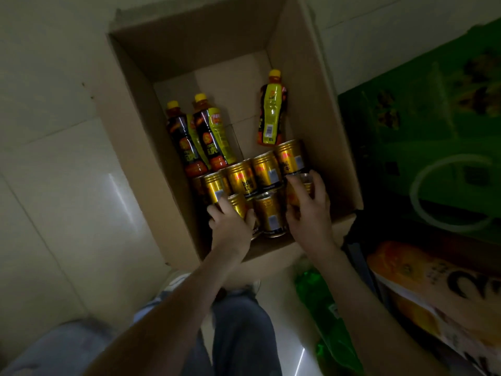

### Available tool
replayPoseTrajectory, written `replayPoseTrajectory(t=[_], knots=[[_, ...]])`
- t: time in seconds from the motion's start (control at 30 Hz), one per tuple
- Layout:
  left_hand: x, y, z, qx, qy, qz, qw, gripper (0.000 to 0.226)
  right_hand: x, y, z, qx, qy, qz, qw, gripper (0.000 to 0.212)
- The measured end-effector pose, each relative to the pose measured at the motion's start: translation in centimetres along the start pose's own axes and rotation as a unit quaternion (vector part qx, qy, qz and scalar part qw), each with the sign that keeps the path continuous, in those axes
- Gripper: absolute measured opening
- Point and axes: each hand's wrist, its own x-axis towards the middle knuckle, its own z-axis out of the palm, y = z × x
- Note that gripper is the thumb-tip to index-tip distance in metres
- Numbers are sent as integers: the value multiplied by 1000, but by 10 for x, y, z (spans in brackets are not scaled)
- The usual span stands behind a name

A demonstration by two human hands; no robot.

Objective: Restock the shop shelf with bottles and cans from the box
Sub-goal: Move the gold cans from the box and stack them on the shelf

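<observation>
As the person leans over an open box [189, 47] on the tiled floor [54, 185], jeans [238, 337] fill the bottom of the view and both forearms reach down past the near flap. The left hand [230, 222] curls over the left can [239, 204], with a finger and thumb either side of it. The right hand [309, 210] wraps the right can [296, 192], thumb and fingers round its upper end. A middle can [271, 217] sits untouched between them. Taking one per hand looks like the quickest way to carry stock, and gripping high suits cans packed too tightly to reach their sides. They are smooth gold metal cylinders with ridged shoulders and small pale label patches, hard and slick, so a full wrap seems sensible. Behind them a back row [254, 172] of the same cans runs side by side on a slant across the box. Beyond, two bottles [200, 137] sit together by the left wall and a third bottle [272, 112] sits apart near the right wall. Whether they stand or lie is hard to tell from this angle. All are dark, waisted plastic with glossy yellow-and-orange wraps and yellow caps. The box is plain matt card. To its right are a green bag [325, 308], an orange pack [433, 280] and a green carton [420, 118]. No shelf shows, so the restocking seems to be at the pick-up step.
</observation>
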Motion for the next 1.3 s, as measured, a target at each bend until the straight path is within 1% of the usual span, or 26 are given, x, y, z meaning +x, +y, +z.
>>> replayPoseTrajectory(t=[0.07, 0.13, 0.2, 0.27, 0.33, 0.4, 0.53, 0.6, 0.7, 0.8, 0.87, 0.93, 1.0, 1.1, 1.17, 1.2, 1.3], knots=[[-24, 12, -38, -47, -9, 43, 998, 68, -26, -30, -30, 87, 51, 10, 995, 63], [-56, 30, -84, -101, -38, 65, 992, 61, -58, -64, -67, 148, 69, 17, 986, 59], [-91, 46, -131, -176, -89, 59, 979, 49, -93, -96, -108, 210, 82, -5, 974, 59], [-135, 60, -177, -241, -151, 17, 958, 47, -132, -127, -149, 270, 60, -20, 961, 63], [-187, 72, -218, -264, -206, 1, 942, 50, -176, -154, -189, 305, 44, -17, 951, 63], [-240, 87, -254, -285, -239, 17, 928, 49, -223, -174, -228, 331, 49, -25, 942, 61], [-341, 120, -297, -301, -303, 76, 901, 46, -322, -187, -292, 358, 63, -47, 931, 62], [-390, 135, -304, -286, -347, 114, 886, 51, -372, -185, -316, 369, 86, -53, 924, 63], [-463, 150, -300, -225, -406, 182, 867, 68, -446, -174, -338, 388, 115, -46, 913, 66], [-530, 152, -280, -159, -455, 214, 849, 86, -524, -151, -353, 421, 163, -37, 892, 64], [-576, 142, -254, -109, -458, 224, 853, 97, -584, -129, -355, 429, 201, -20, 880, 59], [-624, 121, -221, -74, -450, 241, 857, 99, -647, -101, -352, 441, 253, -17, 861, 55], [-676, 96, -182, -41, -486, 238, 840, 95, -718, -70, -346, 444, 298, -9, 845, 52], [-756, 64, -122, 7, -572, 224, 789, 84, -823, -25, -331, 439, 347, 16, 828, 56], [-809, 49, -85, 15, -602, 218, 768, 75, -884, 2, -324, 442, 392, 31, 806, 63], [-833, 43, -68, 20, -617, 217, 756, 73, -912, 14, -322, 447, 418, 40, 790, 65], [-897, 35, -26, 51, -649, 246, 718, 68, -976, 44, -321, 446, 465, 66, 762, 62]])
